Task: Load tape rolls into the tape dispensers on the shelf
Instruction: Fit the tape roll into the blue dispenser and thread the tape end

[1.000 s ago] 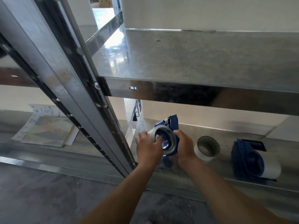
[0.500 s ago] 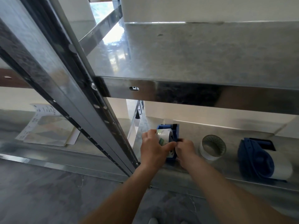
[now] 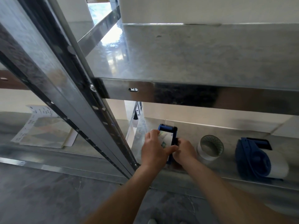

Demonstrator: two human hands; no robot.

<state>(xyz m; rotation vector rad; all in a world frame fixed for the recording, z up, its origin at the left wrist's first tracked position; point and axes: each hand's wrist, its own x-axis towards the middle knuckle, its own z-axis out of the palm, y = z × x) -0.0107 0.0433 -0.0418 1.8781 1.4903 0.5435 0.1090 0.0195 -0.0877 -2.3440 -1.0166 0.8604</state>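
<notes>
A blue tape dispenser (image 3: 168,127) stands on the lower metal shelf (image 3: 186,128) with a clear tape roll (image 3: 165,139) inside it. My left hand (image 3: 154,147) wraps over the roll and the dispenser's left side. My right hand (image 3: 184,151) grips the dispenser's right side, its fingers partly hidden behind it. To the right, a loose white tape roll (image 3: 210,149) lies on the shelf. Further right lies a second blue dispenser (image 3: 252,159) with a white roll in it.
The upper shelf's front edge (image 3: 194,96) overhangs closely above my hands. A slotted steel upright (image 3: 90,113) runs diagonally just left of my left hand. Papers (image 3: 47,130) lie on the neighbouring shelf at left. Grey floor lies below.
The dispenser has been turned from side-on to face me and lowered onto the shelf. Both hands followed it, the left now covering the roll.
</notes>
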